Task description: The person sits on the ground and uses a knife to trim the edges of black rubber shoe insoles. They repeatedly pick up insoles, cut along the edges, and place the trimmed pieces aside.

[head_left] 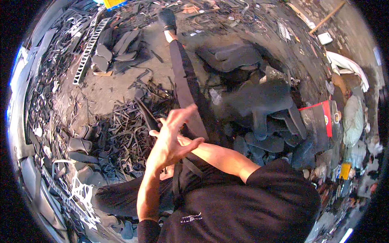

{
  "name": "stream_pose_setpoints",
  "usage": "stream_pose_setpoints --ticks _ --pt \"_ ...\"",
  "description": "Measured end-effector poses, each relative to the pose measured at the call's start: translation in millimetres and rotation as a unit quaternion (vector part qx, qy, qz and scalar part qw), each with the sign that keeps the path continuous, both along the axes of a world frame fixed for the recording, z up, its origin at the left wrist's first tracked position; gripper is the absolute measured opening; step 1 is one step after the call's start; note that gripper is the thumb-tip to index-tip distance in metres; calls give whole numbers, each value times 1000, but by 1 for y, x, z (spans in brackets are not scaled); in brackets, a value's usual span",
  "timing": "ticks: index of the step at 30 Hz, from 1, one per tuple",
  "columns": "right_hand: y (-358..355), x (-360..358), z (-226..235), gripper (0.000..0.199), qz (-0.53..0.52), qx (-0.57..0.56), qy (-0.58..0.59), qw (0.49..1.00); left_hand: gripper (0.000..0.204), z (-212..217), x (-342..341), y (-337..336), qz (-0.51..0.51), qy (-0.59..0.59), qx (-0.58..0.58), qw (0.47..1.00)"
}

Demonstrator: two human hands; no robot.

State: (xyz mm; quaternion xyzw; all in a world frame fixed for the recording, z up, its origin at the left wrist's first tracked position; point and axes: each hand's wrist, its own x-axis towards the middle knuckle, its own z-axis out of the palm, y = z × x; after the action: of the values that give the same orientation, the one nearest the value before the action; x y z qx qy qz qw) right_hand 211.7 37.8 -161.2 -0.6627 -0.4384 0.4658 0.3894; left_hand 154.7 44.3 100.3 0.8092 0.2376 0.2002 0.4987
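Observation:
My left hand [169, 135] is raised over my lap, its fingers spread and slightly blurred, with nothing visible in it. Behind it, my right hand [184, 141] is mostly hidden; a few fingertips show past the left one. From those fingertips a long dark pointed tool, seemingly a pair of shears [146, 112], reaches forward and left. Under its blades lies a heap of thin black offcut strips [125, 135]. Dark strips [192, 167] lie across my lap, close to the wrists.
Sole-shaped black sheets [265, 141] are piled to my right, with more soles [102, 56] at the far left. A perforated pale strip [87, 54] lies there too. White cut-out netting [83, 198] is by my left knee. My outstretched leg [184, 77] crosses the littered floor.

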Motion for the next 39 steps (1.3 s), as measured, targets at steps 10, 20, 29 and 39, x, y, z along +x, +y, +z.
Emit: stream_pose_setpoints --ticks 10,20,29,39 --pt "-6 11 69 43 60 -23 361 930 53 -102 -105 -11 468 -156 -313 812" --pt "-49 29 208 42 262 52 -31 963 46 -58 -154 -44 593 -193 -368 690" --pt "-83 30 209 40 227 83 -3 970 47 -54 -149 -47 667 -100 -92 733" --pt "-60 54 153 25 173 -19 -19 985 46 -40 -155 -56 618 -182 -218 733"
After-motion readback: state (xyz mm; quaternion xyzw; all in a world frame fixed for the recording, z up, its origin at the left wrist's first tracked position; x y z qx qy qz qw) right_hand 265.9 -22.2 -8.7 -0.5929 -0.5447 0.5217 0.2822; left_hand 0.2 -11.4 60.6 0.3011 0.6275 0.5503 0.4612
